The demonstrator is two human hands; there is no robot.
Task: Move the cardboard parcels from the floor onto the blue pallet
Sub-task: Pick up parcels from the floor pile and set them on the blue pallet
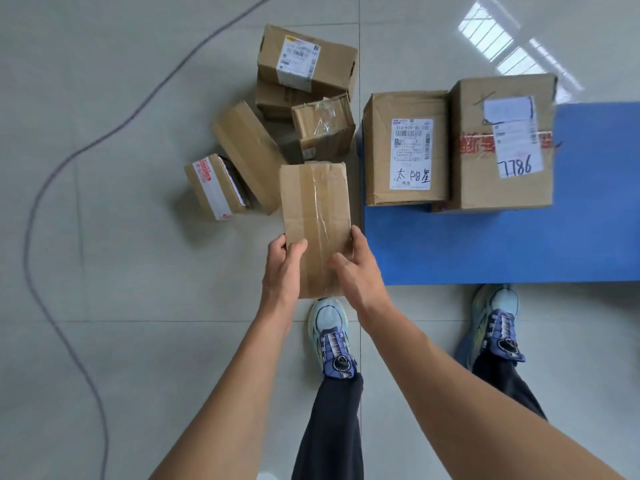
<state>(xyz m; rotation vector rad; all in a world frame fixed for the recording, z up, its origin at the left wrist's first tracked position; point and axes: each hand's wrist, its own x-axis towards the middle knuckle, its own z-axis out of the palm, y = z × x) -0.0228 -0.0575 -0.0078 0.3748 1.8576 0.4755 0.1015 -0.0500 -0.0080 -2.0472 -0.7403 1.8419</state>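
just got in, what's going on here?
A person is holding a taped parcel in both hands, left hand and right hand gripping its near end, beside the blue pallet. Two labelled parcels already sit on it, a shorter one and a taller one. Several more lie in a pile on the floor.

A glossy floor [138, 271] of pale grey tiles, crossed by thin grout lines, fills the view from above. A dark cable [25, 247] snakes over it, running from the top edge down the left side to the bottom edge. Bright window light [512, 50] reflects off the tiles at upper right. Two pale blue and purple trainers with dial fasteners, the left shoe [332, 337] and the right shoe [495, 323], stand well apart beneath dark trouser legs [329, 427].
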